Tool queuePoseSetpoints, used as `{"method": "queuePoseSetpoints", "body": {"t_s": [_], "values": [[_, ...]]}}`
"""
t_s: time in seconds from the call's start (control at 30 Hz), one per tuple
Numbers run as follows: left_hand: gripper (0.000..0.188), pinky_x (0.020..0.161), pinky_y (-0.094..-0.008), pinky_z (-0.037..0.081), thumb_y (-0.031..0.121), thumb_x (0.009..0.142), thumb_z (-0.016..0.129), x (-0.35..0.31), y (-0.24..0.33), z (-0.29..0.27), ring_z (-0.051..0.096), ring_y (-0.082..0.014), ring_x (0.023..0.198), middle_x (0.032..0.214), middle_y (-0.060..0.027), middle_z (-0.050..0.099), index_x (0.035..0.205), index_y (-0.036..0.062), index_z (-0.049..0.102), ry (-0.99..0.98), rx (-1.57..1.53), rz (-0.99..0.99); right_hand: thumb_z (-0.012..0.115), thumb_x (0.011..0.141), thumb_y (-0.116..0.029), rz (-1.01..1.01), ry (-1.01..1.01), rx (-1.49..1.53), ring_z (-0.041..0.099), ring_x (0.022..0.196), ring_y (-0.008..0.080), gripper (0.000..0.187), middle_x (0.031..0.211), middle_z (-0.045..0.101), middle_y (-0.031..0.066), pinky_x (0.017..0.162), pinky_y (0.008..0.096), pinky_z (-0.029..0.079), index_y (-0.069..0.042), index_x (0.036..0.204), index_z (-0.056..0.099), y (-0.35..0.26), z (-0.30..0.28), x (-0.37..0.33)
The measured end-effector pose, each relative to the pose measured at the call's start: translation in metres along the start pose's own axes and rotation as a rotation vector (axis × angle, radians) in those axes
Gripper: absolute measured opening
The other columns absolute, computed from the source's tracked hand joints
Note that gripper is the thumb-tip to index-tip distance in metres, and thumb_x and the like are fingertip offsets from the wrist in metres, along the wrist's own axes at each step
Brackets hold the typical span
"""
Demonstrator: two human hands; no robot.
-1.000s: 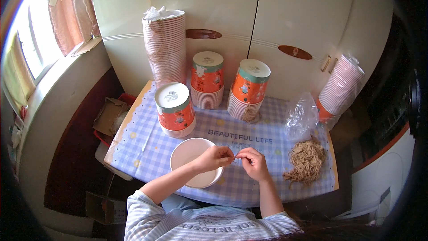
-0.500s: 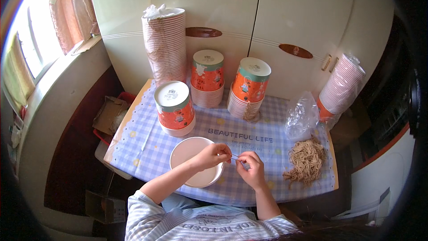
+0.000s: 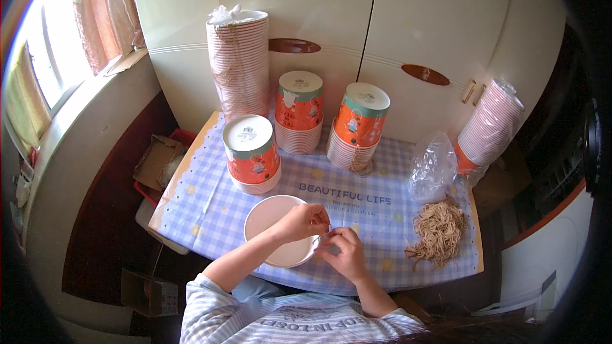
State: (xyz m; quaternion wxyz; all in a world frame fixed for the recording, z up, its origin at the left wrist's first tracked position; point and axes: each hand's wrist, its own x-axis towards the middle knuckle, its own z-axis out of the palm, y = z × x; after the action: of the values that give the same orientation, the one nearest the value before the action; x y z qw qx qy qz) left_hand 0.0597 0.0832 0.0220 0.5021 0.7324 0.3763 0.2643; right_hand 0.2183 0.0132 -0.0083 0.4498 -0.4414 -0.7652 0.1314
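Observation:
A round pale pink paper bowl (image 3: 271, 226) lies on the blue checked tablecloth (image 3: 210, 207) at the near edge. My left hand (image 3: 307, 221) is curled over the bowl's right rim, fingers pinched. Touching it from the right, my right hand (image 3: 345, 253) is pinched too. Between the fingertips there seems to be a thin tan strand, too small to see well. A loose heap of the same tan strands (image 3: 438, 231) lies to the right of my hands.
Orange printed paper cups with lids stand in three stacks (image 3: 252, 153) (image 3: 299, 111) (image 3: 359, 126) behind the bowl. Tall sleeves of cups stand at the back left (image 3: 239, 64) and lean at the right (image 3: 488, 127). A clear plastic bag (image 3: 433, 165) lies near the strands.
Both hands have drawn left and nearer to me, from beside the bowl onto its right rim. The right hand closed up against the left.

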Motion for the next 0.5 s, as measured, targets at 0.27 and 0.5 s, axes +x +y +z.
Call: {"method": "queuePoseSetpoints", "body": {"t_s": [0.27, 0.5], "values": [[0.016, 0.060, -0.0247, 0.045, 0.012, 0.073, 0.063, -0.001, 0.006, -0.001, 0.058, -0.0111, 0.067, 0.073, -0.0054, 0.063, 0.083, 0.0016, 0.059, -0.035, 0.092, -0.001, 0.067, 0.073, -0.003, 0.335, 0.073, 0.417, 0.045, 0.060, 0.0044, 0.029, 0.082, 0.058, 0.0041, 0.052, 0.0173, 0.038, -0.001, 0.093, 0.046, 0.021, 0.006, 0.005], [0.024, 0.060, -0.0271, 0.046, 0.013, 0.074, 0.062, -0.002, 0.003, 0.000, 0.059, -0.0129, 0.066, 0.074, -0.0066, 0.064, 0.094, 0.0017, 0.054, -0.022, 0.032, -0.015, 0.063, 0.074, 0.002, 0.389, 0.065, 0.508, 0.052, 0.067, 0.0058, 0.030, 0.084, 0.059, 0.0072, 0.059, 0.0184, 0.044, -0.001, 0.096, 0.043, 0.022, 0.011, 0.003]]}}
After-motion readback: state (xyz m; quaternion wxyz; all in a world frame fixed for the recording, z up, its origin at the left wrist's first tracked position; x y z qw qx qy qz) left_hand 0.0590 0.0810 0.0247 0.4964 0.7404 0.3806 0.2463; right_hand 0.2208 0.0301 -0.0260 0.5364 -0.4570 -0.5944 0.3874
